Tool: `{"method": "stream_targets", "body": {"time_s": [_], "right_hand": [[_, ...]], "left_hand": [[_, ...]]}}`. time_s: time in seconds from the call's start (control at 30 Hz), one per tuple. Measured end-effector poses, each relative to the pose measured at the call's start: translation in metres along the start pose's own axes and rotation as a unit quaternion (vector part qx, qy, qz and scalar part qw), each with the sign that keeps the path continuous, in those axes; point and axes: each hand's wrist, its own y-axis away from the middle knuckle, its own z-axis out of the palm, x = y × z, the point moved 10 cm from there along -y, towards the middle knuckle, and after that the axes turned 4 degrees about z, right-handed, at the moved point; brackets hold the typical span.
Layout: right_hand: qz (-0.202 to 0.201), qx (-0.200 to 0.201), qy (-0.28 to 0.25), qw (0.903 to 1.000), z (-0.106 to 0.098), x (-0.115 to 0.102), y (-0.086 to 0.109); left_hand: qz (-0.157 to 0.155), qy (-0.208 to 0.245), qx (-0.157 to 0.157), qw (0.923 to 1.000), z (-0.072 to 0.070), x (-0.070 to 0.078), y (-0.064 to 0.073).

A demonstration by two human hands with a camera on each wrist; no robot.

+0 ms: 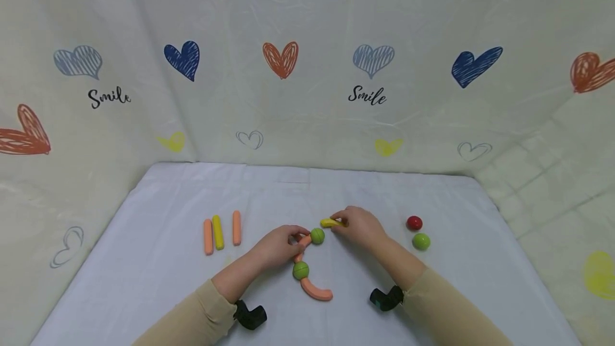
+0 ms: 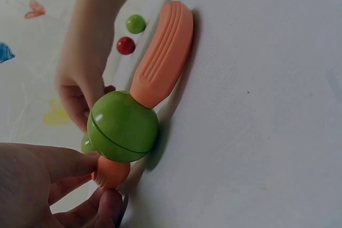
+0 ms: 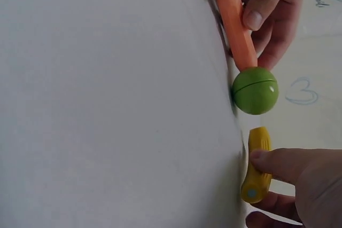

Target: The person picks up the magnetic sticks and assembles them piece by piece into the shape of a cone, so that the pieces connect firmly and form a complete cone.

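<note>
My left hand [image 1: 278, 248] grips an orange rod [image 3: 235, 28], thumb on one side and fingers on the other. That rod joins two green balls, an upper one [image 1: 317, 236] and a lower one [image 1: 300, 270]. From the lower ball a curved orange rod [image 1: 317, 291] bends toward the right, lying on the white cloth. A short curved yellow rod [image 3: 260, 140] is pinched between thumb and fingers of my right hand [image 1: 359, 227]. In the right wrist view its free end points at the upper green ball, with a small gap between them.
Left of the hands lie two straight orange sticks [image 1: 208, 236] [image 1: 237, 227] and a yellow stick [image 1: 218, 232]. Over on the right sit a red ball [image 1: 414, 222] and a loose green ball [image 1: 421, 241]. A heart-printed curtain [image 1: 317, 122] hangs behind the table [image 1: 158, 282].
</note>
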Motion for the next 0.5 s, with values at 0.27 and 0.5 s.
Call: {"method": "stream_targets", "body": {"time_s": [0.27,0.5], "right_hand": [[0.014,-0.005,-0.026,0.9995,0.000,0.007,0.021],[0.016,-0.005,-0.034,0.9993,0.002,0.007,0.030]], "left_hand": [[-0.001,-0.008,0.002,1.0000,0.001,0.000,0.000],[0.000,-0.007,0.002,1.0000,0.002,0.000,-0.001]]}}
